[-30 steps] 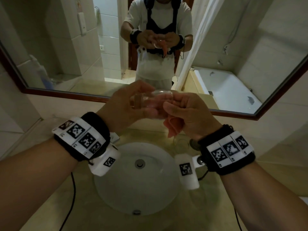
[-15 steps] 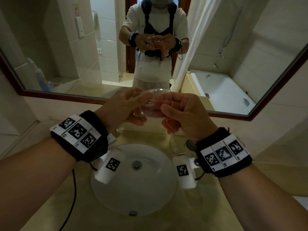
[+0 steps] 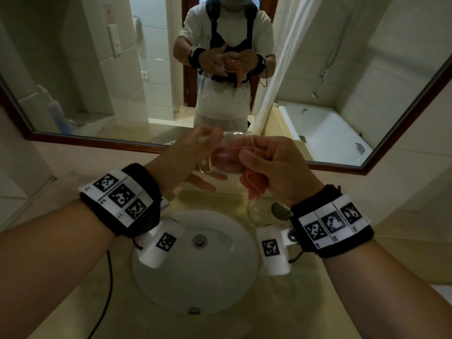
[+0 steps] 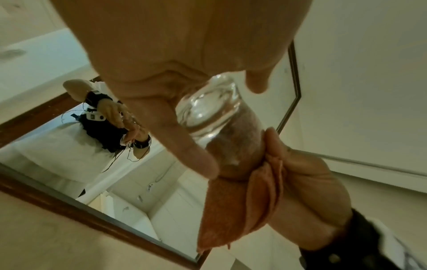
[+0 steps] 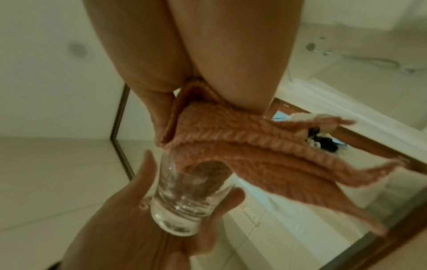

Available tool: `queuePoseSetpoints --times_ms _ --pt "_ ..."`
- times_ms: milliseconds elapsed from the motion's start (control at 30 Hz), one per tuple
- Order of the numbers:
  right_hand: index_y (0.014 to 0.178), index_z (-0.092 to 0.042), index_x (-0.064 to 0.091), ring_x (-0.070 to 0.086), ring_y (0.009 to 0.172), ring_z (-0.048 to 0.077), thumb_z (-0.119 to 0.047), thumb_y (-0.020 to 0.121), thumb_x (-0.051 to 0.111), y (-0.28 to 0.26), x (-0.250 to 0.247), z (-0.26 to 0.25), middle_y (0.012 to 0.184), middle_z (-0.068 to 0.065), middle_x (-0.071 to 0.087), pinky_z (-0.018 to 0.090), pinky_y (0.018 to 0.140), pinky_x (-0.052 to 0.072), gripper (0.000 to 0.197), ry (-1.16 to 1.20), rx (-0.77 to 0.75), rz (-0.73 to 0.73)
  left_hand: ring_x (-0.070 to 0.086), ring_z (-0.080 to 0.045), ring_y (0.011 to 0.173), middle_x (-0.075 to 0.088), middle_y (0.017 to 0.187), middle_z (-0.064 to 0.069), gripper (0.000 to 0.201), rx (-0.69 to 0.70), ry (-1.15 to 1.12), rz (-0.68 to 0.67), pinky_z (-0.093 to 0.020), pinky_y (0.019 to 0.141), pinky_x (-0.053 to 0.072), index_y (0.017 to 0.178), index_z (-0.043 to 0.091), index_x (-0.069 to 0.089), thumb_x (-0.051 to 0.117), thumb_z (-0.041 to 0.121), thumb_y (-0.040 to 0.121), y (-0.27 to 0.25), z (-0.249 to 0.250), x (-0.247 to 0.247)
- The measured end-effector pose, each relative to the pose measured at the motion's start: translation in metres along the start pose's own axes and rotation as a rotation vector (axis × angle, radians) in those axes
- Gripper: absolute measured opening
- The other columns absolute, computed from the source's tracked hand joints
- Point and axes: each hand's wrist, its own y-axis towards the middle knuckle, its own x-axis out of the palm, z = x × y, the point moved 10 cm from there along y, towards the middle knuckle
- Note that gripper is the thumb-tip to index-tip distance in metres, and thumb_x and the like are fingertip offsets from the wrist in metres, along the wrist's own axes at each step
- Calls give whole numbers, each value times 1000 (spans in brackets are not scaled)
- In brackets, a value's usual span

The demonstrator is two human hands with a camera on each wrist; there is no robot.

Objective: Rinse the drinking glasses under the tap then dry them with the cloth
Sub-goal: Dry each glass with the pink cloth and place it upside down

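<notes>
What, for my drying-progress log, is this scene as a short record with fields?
stage: drying
held item: clear drinking glass
left hand: grips the glass at its base
right hand: grips the orange ribbed cloth, part of it pushed inside the glass
waiting: second clear glass on the counter, right of the round white sink
water: none seen running

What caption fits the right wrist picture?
Right hand presses the orange cloth into the clear glass that the left hand holds.
</notes>
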Motion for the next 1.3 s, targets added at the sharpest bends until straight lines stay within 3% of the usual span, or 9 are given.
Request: queuePoseSetpoints --times_ms 133,267,367,533,700,867,1033,1200,1300 --pt "122 7 59 56 88 71 -13 92 63 0 -1 3 108 35 69 31 48 50 36 -50 28 -21 74 -30 81 71 110 -16 41 84 39 41 -39 66 63 123 18 62 57 43 91 2 9 -6" --pt "134 16 46 68 51 19 -15 90 54 -5 -5 9 67 7 74 26 49 54 54 105 129 5 71 -18 99 67 117 3 55 468 391 67 -40 84 61 127 27 60 81 34 76 -7 35 -4" --pt "136 18 43 65 45 15 -17 86 53 -7 -10 15 55 2 69 26 52 55 62 194 188 27 63 -16 115 61 127 10 68 634 556 87 -45 91 57 132 32 57 88 27 71 -15 39 2" --pt "123 10 57 66 48 14 -14 91 55 -3 -3 4 73 9 76 26 45 52 40 123 85 37 67 -18 111 58 135 -1 69 250 120 62 -39 85 61 138 35 48 77 51 78 1 15 -7" --pt "120 4 61 77 81 23 -7 89 59 1 8 -6 111 29 71 21 51 53 33 -19 8 -10 71 -27 67 69 96 -20 48 -54 -52 81 -34 60 60 110 24 66 53 64 87 0 -8 -9" --pt "123 5 62 64 57 32 -14 91 59 2 -2 5 96 25 72 34 48 51 38 57 84 -1 72 -20 86 68 109 -2 45 320 220 66 -34 70 62 118 23 58 77 35 79 -2 20 -13" --pt "131 16 49 64 45 19 -13 85 54 0 -12 17 63 10 70 27 44 55 54 175 183 88 66 -16 103 65 117 8 67 624 598 145 -44 86 58 125 27 56 90 33 68 -10 35 -7" --pt "128 7 58 60 44 25 -22 90 65 1 -8 11 72 18 72 34 46 51 49 -55 77 36 72 -27 97 68 117 -8 57 137 95 28 -42 79 62 122 26 59 67 59 76 8 1 -8" --pt "125 -2 62 61 66 55 -14 94 62 2 -5 15 103 29 72 37 52 45 33 -208 60 -17 72 -30 73 73 106 -18 60 -95 57 -30 -42 70 62 119 25 65 51 70 80 9 -24 -1"
